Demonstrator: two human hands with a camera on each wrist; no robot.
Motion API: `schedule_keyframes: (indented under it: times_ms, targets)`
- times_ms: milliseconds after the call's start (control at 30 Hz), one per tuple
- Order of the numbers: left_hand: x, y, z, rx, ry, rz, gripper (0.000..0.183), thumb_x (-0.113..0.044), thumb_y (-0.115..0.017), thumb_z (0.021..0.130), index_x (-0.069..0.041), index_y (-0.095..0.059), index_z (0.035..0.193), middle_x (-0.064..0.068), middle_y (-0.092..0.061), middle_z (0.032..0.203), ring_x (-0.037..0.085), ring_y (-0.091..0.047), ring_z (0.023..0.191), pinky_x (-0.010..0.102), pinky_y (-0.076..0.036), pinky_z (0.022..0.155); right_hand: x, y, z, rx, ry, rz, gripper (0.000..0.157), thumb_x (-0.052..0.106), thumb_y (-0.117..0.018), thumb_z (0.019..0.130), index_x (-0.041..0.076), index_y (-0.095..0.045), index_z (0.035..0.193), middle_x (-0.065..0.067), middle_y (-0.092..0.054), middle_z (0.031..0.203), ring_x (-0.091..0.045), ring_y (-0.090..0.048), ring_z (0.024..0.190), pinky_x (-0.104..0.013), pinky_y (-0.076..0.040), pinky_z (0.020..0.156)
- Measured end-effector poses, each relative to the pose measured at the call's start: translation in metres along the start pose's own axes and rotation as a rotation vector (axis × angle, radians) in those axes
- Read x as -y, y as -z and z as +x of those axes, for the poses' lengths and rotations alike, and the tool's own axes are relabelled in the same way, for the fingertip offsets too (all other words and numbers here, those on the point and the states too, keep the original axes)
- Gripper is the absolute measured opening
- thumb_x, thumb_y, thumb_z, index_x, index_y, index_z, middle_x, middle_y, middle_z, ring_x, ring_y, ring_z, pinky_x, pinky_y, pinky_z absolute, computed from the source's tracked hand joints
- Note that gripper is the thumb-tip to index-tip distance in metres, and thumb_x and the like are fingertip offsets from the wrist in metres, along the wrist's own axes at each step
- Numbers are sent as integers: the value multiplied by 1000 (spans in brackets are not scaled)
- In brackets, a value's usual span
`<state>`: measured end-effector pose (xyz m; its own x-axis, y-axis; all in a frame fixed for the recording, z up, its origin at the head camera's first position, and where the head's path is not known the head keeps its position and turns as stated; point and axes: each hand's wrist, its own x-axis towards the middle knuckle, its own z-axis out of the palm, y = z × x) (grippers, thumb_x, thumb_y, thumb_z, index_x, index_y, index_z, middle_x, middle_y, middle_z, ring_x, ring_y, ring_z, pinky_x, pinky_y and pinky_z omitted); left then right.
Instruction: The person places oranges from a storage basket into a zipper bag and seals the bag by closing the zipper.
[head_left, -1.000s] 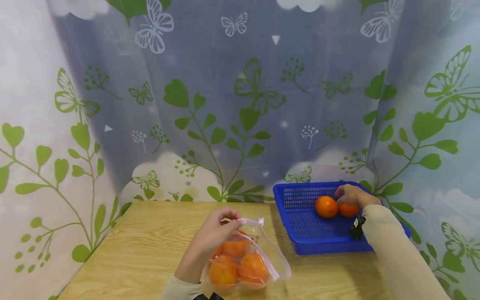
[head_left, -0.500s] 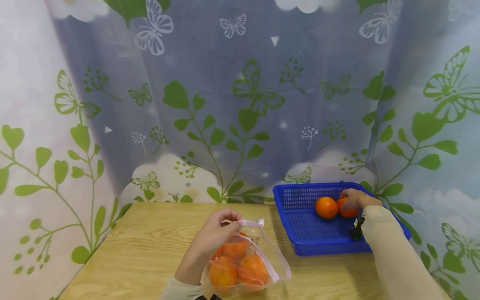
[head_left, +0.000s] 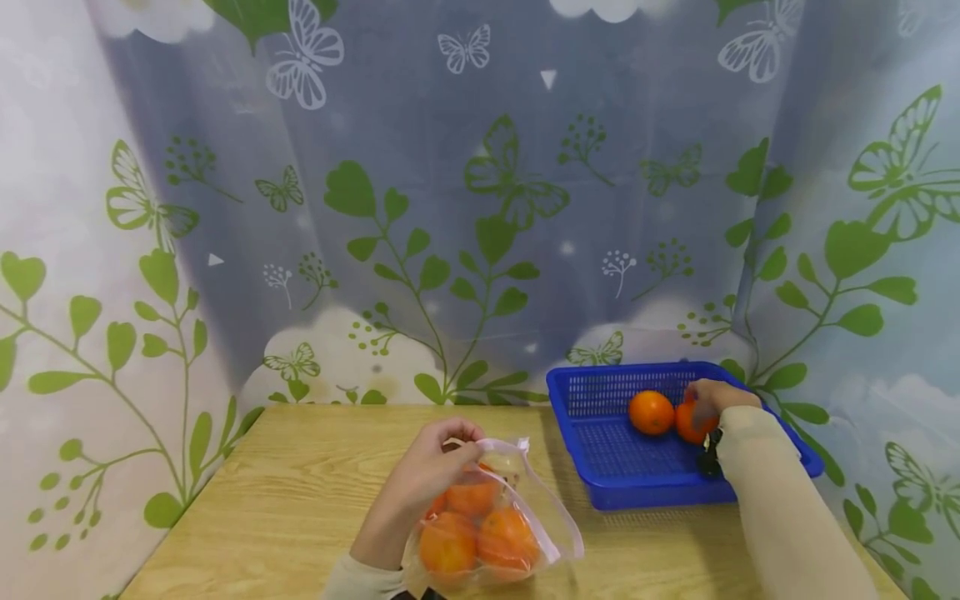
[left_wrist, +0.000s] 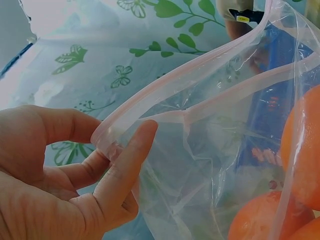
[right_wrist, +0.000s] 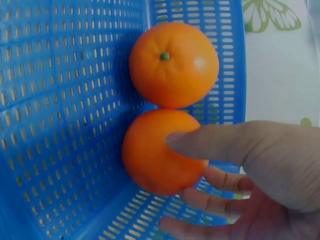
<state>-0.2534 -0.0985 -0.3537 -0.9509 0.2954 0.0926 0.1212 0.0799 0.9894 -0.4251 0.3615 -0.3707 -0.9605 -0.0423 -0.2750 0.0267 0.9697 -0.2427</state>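
Note:
My left hand (head_left: 429, 468) pinches the top edge of a clear zip bag (head_left: 527, 518) with a pale pink strip. Several oranges (head_left: 447, 543) sit inside the bag, and its mouth hangs partly apart in the left wrist view. On the right, my right hand (head_left: 718, 397) reaches into a blue plastic basket (head_left: 652, 493). Its thumb lies on top of one orange (right_wrist: 152, 150), while the other fingers curl against that fruit's side. A second orange (right_wrist: 175, 65) with a green stem spot lies touching it. The fingertips' far side is partly hidden behind the orange.
A wooden table (head_left: 322, 450) carries the bag and the basket. Behind and at both sides hangs a patterned cloth (head_left: 480, 275) with butterflies and leaves. The basket has raised, slotted walls around the two oranges.
My right hand has lowered onto the right-hand orange and taken hold of it, shifting it very slightly. The left hand and the bag stay almost still.

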Motion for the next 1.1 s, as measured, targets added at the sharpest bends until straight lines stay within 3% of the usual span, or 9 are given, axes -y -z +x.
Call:
schedule_keyframes:
  times_ms: [200, 400, 600, 1100]
  targets:
    - [1, 0, 1, 10, 2, -16, 18, -7, -59, 101, 8, -60, 110, 18, -61, 109, 22, -68, 90, 42, -66, 85, -5, -2, 1, -1, -4, -15, 52, 10, -79, 80, 5, -61, 129, -37, -54, 126, -40, -57, 99, -52, -56, 77]
    - [0, 0, 0, 15, -5, -26, 18, -6, -59, 101, 9, -60, 110, 18, -60, 109, 21, -68, 88, 42, -66, 86, 2, -2, -1, 20, -16, -22, 53, 9, -81, 80, 3, -58, 127, -33, -56, 126, -39, -56, 100, -44, -56, 76]
    - [-1, 0, 0, 12, -15, -16, 18, -5, -59, 100, 9, -60, 110, 16, -61, 107, 20, -67, 86, 45, -66, 87, 5, -7, -3, 27, -51, 20, 39, 7, -84, 75, 11, -61, 106, -18, -57, 104, -33, -52, 90, -36, -53, 66]
    - [-1, 0, 0, 9, -8, -14, 17, -6, -59, 101, 8, -60, 109, 14, -59, 108, 20, -64, 88, 37, -67, 83, 16, -11, -5, 71, 11, -50, 35, -1, -78, 76, 15, -58, 102, -9, -52, 86, -23, -49, 75, -28, -44, 59]
